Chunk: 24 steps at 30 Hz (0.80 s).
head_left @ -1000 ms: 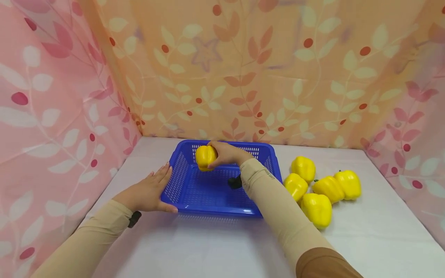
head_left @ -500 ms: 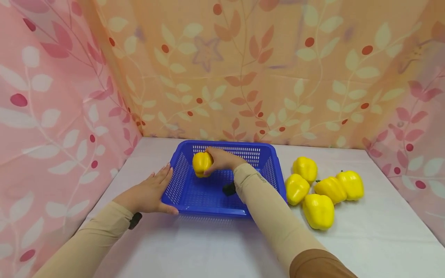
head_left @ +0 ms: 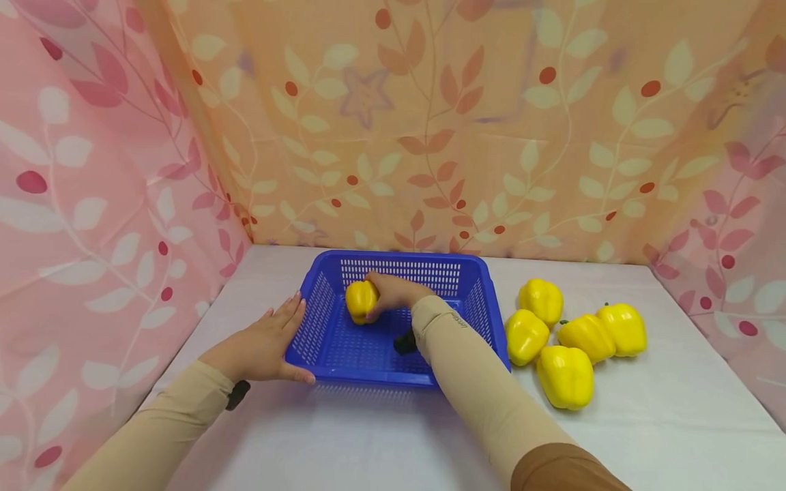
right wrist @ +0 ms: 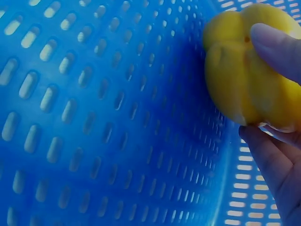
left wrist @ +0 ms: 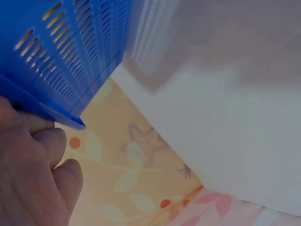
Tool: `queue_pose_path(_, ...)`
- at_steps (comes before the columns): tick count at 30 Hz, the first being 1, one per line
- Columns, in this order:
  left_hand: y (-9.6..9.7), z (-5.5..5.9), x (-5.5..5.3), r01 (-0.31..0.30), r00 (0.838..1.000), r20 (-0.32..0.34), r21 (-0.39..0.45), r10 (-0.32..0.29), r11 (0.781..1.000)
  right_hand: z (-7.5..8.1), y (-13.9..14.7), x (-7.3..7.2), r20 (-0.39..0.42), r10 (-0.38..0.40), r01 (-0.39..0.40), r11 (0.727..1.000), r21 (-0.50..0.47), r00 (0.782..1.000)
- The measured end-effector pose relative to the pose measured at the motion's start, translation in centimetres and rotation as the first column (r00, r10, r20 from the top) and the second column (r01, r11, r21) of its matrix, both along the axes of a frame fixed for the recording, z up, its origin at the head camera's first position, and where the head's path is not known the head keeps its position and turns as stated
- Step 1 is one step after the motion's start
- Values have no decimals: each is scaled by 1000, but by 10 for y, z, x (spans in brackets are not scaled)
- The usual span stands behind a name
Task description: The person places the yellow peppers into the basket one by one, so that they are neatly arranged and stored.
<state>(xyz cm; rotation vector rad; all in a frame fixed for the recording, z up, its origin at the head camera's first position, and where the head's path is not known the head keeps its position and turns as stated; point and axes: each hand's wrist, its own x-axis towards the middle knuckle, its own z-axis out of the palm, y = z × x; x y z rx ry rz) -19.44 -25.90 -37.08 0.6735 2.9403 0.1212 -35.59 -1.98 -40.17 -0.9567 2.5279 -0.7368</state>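
Observation:
A yellow bell pepper [head_left: 361, 301] is inside the blue plastic basket [head_left: 393, 376], towards its back left. My right hand [head_left: 396, 292] grips it, with thumb and fingers on opposite sides in the right wrist view, where the pepper [right wrist: 244, 70] is low beside the slotted basket wall. Whether it touches the basket floor is hard to tell. My left hand [head_left: 264, 341] rests against the basket's left side, fingers extended along the rim and thumb at the front corner. From below, the left wrist view has these fingers [left wrist: 49, 141] at the basket's rim [left wrist: 51, 113].
Several more yellow bell peppers lie clustered on the white-covered table [head_left: 663, 402] right of the basket; the nearest pepper [head_left: 565, 377] sits at the front. A patterned orange curtain [head_left: 417, 136] stands behind, and pink cloth [head_left: 110, 225] borders the left.
My right hand has lowered the bell pepper deeper into the basket, shifting left and then slightly right. My left hand keeps its place at the basket's left side.

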Motion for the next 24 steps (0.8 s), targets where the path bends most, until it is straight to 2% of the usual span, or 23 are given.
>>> queue_pose_path(6, 0, -1, -1, -9, 1000, 8, -2, 9, 1000, 1, -1, 3, 23, -26, 26, 1000, 7, 999)
queue_pose_path(14, 0, 3, 1, -33, 999, 30, -6, 33, 999, -2, -2, -1, 41, -25, 24, 1000, 4, 999)
queue_pose_path(24, 4, 4, 1, -36, 999, 33, 3, 36, 999, -2, -3, -2, -12, -42, 43, 998, 36, 999)
